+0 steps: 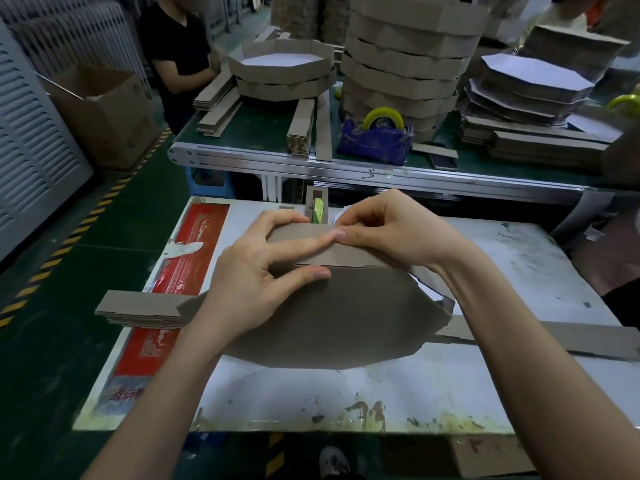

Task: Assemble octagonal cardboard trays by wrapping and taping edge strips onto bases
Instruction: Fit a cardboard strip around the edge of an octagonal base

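My left hand (256,271) grips the edge strip (304,249) at mid-frame. The strip stands up along the far side of the brown cardboard base (346,323). My thumb presses low on the strip's near face, my index finger lies along it, and the other fingers curl over its top edge. My right hand (391,233) comes in from the right with fingers curled, pinching the same strip at its top. Its thumb tip touches my left index fingertip.

The base lies in the centre of the white desk (519,271). A green tape roll (318,211) sits just behind the strip. A stack of strips (138,310) lies at the desk's left edge, and a long strip (554,337) at its right. In the upper frame, a blue tape dispenser (375,140) and a pile of finished trays (408,57) stand on a green-topped desk (263,129).
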`<state>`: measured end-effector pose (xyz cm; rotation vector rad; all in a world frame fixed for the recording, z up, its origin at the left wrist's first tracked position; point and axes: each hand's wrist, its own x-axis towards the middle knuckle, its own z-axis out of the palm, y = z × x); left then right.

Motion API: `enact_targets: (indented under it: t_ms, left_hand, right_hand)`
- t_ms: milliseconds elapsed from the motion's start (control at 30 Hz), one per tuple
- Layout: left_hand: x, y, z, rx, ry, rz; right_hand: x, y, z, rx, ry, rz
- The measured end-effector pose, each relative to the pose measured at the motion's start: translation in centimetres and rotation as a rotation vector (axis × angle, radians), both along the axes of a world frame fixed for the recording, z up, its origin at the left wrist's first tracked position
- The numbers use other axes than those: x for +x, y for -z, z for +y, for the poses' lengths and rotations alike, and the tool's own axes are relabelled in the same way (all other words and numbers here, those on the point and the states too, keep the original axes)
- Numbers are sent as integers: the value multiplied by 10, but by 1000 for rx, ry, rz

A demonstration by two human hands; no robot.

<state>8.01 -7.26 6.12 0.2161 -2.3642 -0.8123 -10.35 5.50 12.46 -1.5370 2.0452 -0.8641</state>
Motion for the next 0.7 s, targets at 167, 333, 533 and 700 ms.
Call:
enact_targets:
  t_ms: [167, 333, 533, 700]
  left_hand:
    - [-1, -4, 3, 38, 25, 17]
    - [1, -7, 3, 23, 58, -29]
    - [9, -9, 4, -36, 117, -12]
    - [18, -10, 3, 17, 137, -22]
  right_hand:
    - [-3, 1, 7, 3, 1, -27]
    - [-5, 0, 6, 91, -17, -41]
    - [-46, 2, -17, 137, 111, -326]
    - [-89, 60, -85, 239, 397, -474]
